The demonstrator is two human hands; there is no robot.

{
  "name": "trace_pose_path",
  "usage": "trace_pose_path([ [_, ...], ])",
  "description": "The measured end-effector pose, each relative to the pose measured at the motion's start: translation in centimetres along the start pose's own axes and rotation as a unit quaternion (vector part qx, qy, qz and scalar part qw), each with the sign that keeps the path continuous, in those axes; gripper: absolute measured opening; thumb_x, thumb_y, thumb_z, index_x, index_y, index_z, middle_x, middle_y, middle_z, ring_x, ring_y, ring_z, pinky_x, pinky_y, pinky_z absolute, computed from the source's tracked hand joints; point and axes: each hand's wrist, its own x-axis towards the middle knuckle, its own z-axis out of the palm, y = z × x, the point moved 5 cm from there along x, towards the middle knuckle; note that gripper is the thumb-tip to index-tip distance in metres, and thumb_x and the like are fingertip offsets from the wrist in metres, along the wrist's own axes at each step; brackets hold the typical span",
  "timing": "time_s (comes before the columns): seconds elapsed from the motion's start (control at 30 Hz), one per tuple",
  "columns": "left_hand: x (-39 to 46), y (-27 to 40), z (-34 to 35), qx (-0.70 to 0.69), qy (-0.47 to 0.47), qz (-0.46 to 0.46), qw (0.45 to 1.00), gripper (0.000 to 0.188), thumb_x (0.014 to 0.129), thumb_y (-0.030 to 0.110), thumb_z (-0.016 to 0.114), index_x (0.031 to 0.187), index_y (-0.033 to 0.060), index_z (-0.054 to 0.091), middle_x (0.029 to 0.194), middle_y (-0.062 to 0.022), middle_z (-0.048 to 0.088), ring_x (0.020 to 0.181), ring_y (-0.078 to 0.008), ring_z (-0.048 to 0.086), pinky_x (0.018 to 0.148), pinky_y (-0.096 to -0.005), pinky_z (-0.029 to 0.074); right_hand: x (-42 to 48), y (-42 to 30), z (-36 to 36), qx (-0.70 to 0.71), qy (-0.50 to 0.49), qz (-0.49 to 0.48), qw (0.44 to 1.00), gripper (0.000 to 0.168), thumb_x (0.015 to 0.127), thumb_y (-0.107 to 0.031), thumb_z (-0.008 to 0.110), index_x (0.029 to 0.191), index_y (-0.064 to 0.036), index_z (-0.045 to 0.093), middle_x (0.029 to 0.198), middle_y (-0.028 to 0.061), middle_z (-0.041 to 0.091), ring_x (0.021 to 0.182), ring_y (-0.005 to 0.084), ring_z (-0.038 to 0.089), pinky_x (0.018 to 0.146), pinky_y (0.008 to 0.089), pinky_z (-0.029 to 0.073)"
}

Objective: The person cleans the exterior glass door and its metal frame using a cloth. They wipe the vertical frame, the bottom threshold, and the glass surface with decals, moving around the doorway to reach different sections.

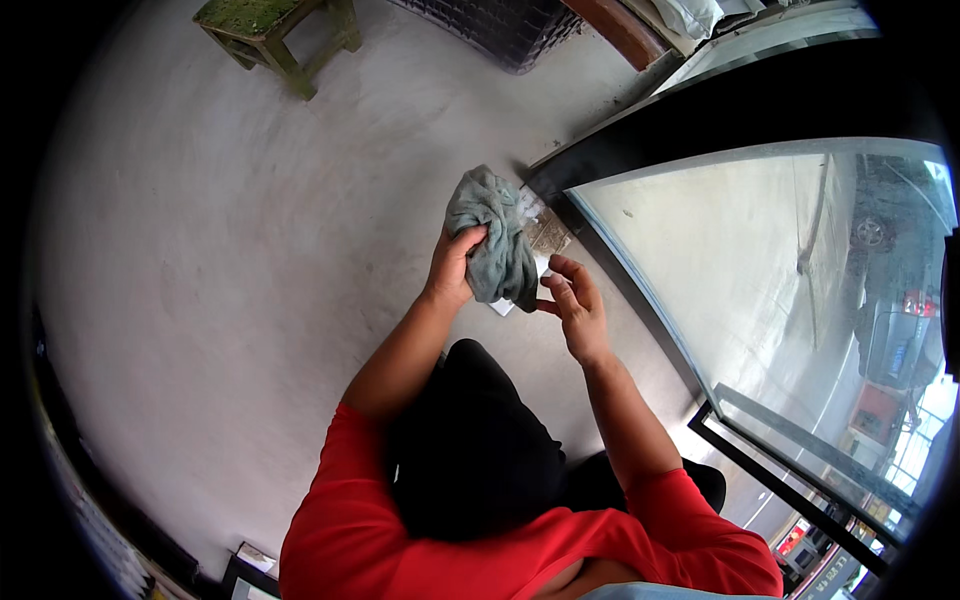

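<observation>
A bunched grey-green cloth (491,240) is gripped in my left hand (453,262), with the thumb lying over its folds. The cloth's lower end hangs down to the right and looks darker at its tip. My right hand (576,307) is just right of that tip, fingers spread and slightly curled; one fingertip is at or very near the cloth. Whether it touches, I cannot tell. Behind the cloth, a white flat item (502,306) on the floor is partly hidden.
To the right stands a glass panel (720,247) in a black frame (622,277), with a vehicle visible through it. A worn green stool (255,19) and a dark textured item (495,30) are at the top. A brownish block (549,231) lies by the frame's corner.
</observation>
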Motion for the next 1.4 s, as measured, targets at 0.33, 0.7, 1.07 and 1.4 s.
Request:
trace_pose_path([
  [0.33, 0.9, -2.8, -0.6, -0.271, 0.045, -0.049, 0.960, 0.040, 0.089, 0.028, 0.051, 0.123, 0.0054, 0.051, 0.121, -0.0112, 0.055, 0.112, -0.0267, 0.052, 0.097, -0.0414, 0.042, -0.8, 1.1, -2.1, 0.007, -0.012, 0.101, 0.995, 0.028, 0.097, -0.018, 0.046, 0.120, -0.001, 0.049, 0.113, 0.0074, 0.054, 0.094, 0.0157, 0.057, 0.077, 0.0319, 0.052],
  [0.7, 19.1, 0.1, -4.9, 0.435, 0.130, -0.041, 0.890, 0.079, 0.072, 0.037, 0.067, 0.135, 0.0005, 0.036, 0.131, -0.0228, 0.046, 0.118, -0.0332, 0.047, 0.097, -0.0413, 0.037, -5.8, 1.6, -5.3, -0.056, 0.036, 0.149, 0.987, 0.030, 0.096, -0.015, 0.049, 0.121, 0.001, 0.048, 0.109, 0.0098, 0.057, 0.091, 0.0157, 0.058, 0.076, 0.0297, 0.052],
  [1.07, 14.5, 2.6, 12.8, 0.354, -0.086, 0.032, 0.931, 0.041, 0.083, 0.025, 0.058, 0.117, 0.0023, 0.056, 0.112, -0.0061, 0.059, 0.103, -0.0148, 0.053, 0.091, -0.0275, 0.040, -9.8, 1.4, -5.2, -0.091, 0.003, 0.160, 0.983, 0.029, 0.096, -0.016, 0.049, 0.121, 0.000, 0.048, 0.110, 0.0080, 0.058, 0.092, 0.0140, 0.058, 0.081, 0.0268, 0.047],
  [1.4, 12.2, 3.3, 14.5, 0.372, -0.037, 0.156, 0.914, 0.038, 0.082, 0.024, 0.057, 0.112, 0.0004, 0.057, 0.101, -0.0074, 0.062, 0.093, -0.0166, 0.056, 0.085, -0.0306, 0.043, -7.6, -1.1, -5.2, -0.091, -0.017, 0.089, 0.992, 0.030, 0.095, -0.013, 0.049, 0.122, 0.001, 0.047, 0.109, 0.0107, 0.058, 0.091, 0.0159, 0.058, 0.077, 0.0290, 0.052],
])
